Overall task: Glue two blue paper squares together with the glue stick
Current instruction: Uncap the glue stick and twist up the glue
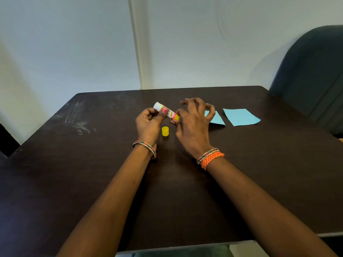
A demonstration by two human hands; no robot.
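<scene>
My left hand [148,122] grips the glue stick [168,111] around its middle, tilted, with the white uncapped end pointing up and left. My right hand [193,119] pinches the yellow base of the stick with thumb and forefinger, its other fingers spread. The yellow cap [165,131] stands on the dark table [111,164] just below the stick, between my hands. Two blue paper squares lie flat to the right: one [217,118] partly hidden behind my right hand, the other [241,116] fully visible beside it.
A dark upholstered chair [313,75] stands at the table's far right corner. White scuff marks [78,119] streak the table's left side. A pale wall rises right behind the table's far edge.
</scene>
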